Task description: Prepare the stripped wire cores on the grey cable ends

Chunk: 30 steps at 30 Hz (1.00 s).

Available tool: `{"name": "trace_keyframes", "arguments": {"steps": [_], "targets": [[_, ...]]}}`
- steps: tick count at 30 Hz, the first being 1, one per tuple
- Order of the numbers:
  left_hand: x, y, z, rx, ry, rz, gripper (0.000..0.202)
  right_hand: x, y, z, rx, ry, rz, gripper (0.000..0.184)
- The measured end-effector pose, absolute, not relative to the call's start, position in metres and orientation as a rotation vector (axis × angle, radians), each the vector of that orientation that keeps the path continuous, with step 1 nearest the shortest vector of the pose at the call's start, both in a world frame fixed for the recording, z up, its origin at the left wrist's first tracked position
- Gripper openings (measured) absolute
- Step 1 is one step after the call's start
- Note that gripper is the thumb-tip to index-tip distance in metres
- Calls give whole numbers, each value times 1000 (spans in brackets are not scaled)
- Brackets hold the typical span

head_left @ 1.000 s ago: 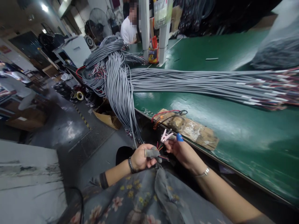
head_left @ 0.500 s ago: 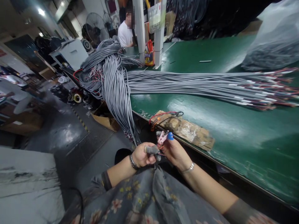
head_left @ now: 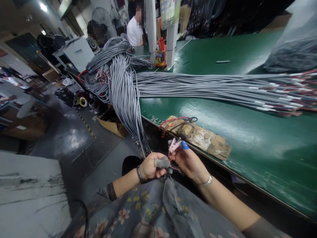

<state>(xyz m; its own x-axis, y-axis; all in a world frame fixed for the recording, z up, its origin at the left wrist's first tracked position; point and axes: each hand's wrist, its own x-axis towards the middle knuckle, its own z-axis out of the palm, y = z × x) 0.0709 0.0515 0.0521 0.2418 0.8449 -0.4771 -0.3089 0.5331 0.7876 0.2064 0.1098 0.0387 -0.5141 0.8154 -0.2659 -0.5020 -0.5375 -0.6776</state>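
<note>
In front of my lap, my left hand [head_left: 149, 166] is closed, with grey covers on its thumb and a finger. It pinches a bundle of thin coloured wires [head_left: 175, 168], whose ends stick out to the right. My right hand [head_left: 189, 162], with a blue cover on one fingertip, is closed around a small pink clip-like tool [head_left: 174, 144]. The tool points up and left, just above the wires. An orange-red wire [head_left: 169, 154] runs between the two hands. My right fingers partly hide the tool's lower end.
Long grey cables [head_left: 198, 84] lie across the green table [head_left: 260, 138], and a thick bundle [head_left: 125, 89] hangs over its edge. A worn wooden block [head_left: 208, 140] with red and black leads rests at the near edge. A person in white [head_left: 134, 31] sits behind.
My right hand and the pink tool have shifted slightly right, away from my left hand. More of the wire between the hands shows. The whole view has moved a little.
</note>
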Motion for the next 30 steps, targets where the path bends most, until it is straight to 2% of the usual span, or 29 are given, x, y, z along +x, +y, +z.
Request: {"name": "trace_keyframes", "arguments": {"steps": [3, 8, 20, 26, 30], "targets": [[73, 55, 52, 552, 1003, 927, 38, 204, 109, 37, -758, -663, 2039, 36], [75, 61, 50, 454, 934, 974, 35, 202, 109, 37, -768, -654, 2081, 42], [73, 61, 41, 416, 929, 966, 25, 203, 110, 29, -785, -666, 2041, 33], [75, 60, 44, 446, 986, 969, 28, 202, 109, 32, -779, -664, 2052, 33], [76, 54, 46, 529, 1052, 1012, 34, 205, 110, 37, -757, -606, 2140, 41]]}}
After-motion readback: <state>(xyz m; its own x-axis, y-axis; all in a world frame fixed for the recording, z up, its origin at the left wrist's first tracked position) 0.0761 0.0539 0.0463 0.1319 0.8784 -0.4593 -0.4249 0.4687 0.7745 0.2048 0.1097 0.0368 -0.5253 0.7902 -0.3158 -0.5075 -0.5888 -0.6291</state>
